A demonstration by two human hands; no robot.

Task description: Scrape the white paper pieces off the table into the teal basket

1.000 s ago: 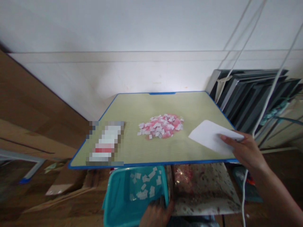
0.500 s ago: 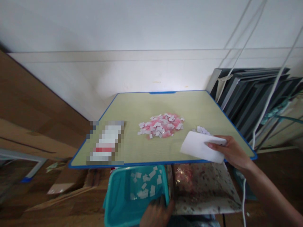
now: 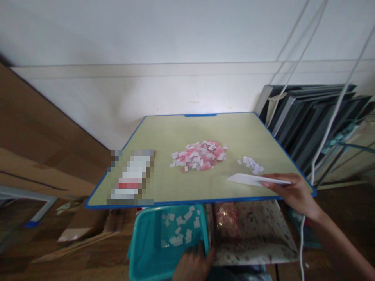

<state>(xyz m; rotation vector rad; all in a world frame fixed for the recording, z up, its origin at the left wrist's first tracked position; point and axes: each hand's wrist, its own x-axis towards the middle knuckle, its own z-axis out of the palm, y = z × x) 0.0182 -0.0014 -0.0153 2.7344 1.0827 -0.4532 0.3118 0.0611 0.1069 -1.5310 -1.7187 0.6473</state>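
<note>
Nearest, the left hand (image 3: 191,265) is at the right rim of a teal tub (image 3: 143,246), which holds white pieces (image 3: 179,238); how tightly its fingers close cannot be told. By the near right corner of the table (image 3: 175,187), the right hand (image 3: 297,195) pinches a white card (image 3: 249,180) between thumb and fingers. Farther, a small white pile (image 3: 250,163) lies toward the right edge, and a pink-white heap (image 3: 200,156) lies in the middle.

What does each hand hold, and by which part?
The right hand holds a white paper-like piece by its right end. The left hand is at the right rim of the teal basin; whether it grips cannot be told.
</note>
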